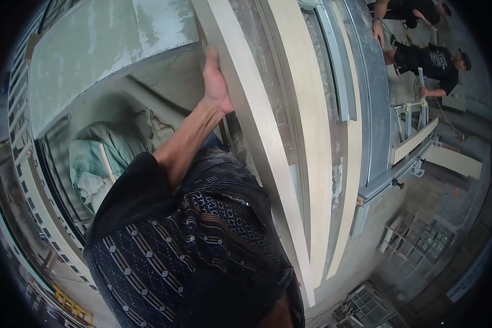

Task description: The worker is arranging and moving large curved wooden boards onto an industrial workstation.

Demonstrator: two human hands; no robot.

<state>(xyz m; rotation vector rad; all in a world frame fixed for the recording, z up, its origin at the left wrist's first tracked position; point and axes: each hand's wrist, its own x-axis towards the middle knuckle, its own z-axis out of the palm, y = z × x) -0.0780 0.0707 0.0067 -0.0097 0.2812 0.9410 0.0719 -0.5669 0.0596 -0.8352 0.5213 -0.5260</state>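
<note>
Pale wood runs from far to near as a long plank (265, 123), just in front of the person and to the right of the patterned shirt (147, 262). Against its left side rests the left hand (217, 85), thumb pointing far along the wood; the other fingers are hidden, so I cannot tell how tightly they close. I cannot tell the right hand's fingers either, since that hand is out of view. To the plank's right lie a second board (307, 98), a metal rail (339, 82) and a grey table (376, 126). Left stand a greenish panel (109, 52) and, nearer, a green cloth (87, 153). Far right, a person in a black shirt (440, 63) holds something slender.
</note>
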